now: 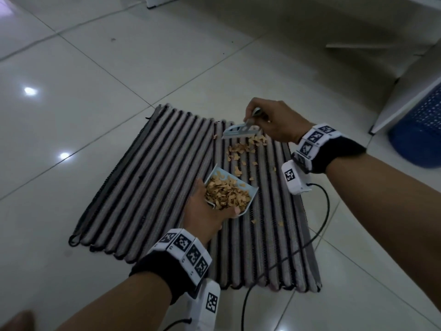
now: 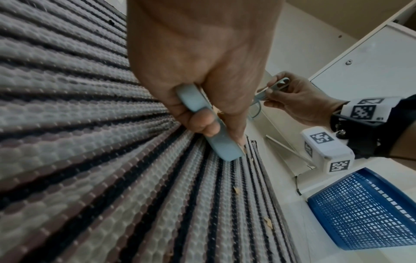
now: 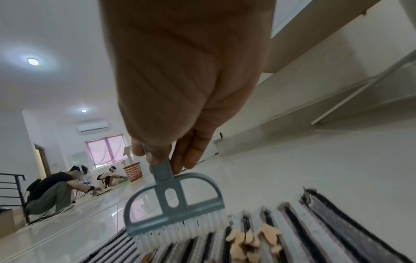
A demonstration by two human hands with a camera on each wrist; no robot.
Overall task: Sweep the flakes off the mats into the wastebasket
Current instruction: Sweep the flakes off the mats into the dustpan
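Note:
A striped grey and black mat (image 1: 167, 187) lies on the tiled floor, with tan flakes (image 1: 241, 149) scattered over its far right part. My left hand (image 1: 207, 206) grips the handle (image 2: 202, 115) of a pale blue dustpan (image 1: 248, 187) heaped with flakes, resting mid-mat. My right hand (image 1: 274, 120) pinches the handle of a small grey brush (image 1: 241, 132), whose white bristles (image 3: 180, 233) touch the mat's far end just behind the flakes (image 3: 252, 238). The blue mesh wastebasket (image 1: 420, 134) stands on the floor to the right of the mat.
White shelving (image 1: 405, 96) rises beside the wastebasket (image 2: 364, 210). A black cable (image 1: 310, 240) trails from my right wrist across the mat's right edge. In the right wrist view, far across the room, two people (image 3: 56, 192) crouch near an orange basket (image 3: 133, 170).

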